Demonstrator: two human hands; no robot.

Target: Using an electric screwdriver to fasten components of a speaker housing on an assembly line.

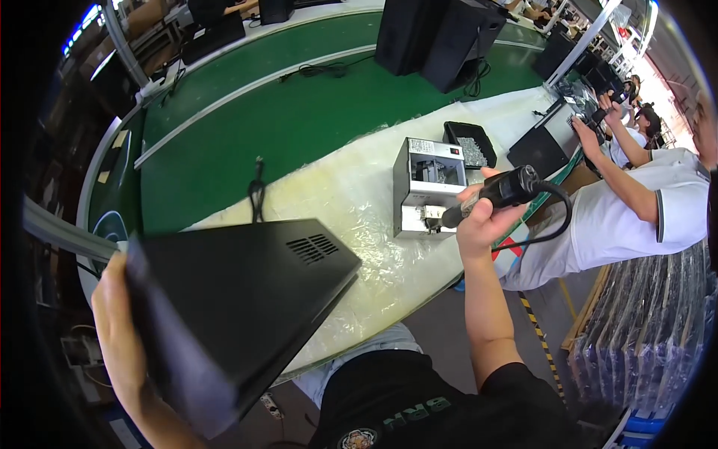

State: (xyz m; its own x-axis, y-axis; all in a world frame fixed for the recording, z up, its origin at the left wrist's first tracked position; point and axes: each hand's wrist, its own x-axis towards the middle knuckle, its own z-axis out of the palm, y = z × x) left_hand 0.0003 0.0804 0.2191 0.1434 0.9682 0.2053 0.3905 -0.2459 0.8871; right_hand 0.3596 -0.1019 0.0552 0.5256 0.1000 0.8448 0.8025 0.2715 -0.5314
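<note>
Black case (224, 284): broad, flat-faced, slotted vent near far right corner; tilted, at left; powered screwdriver (516, 187): black, cylindrical, corded, slanting down leftward, working end at machine's lower front, contact unclear; boxy silver-and-black machine (428, 196): upright, open-fronted, right of case.

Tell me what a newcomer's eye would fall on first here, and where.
Probably the big black cabinet at lower left, with vent slots and the left hand against its left side. Next, right of centre, the black corded power tool in the right hand, its nose close to a silver machine. Beyond, a green surface sweeps across the upper left.
</note>
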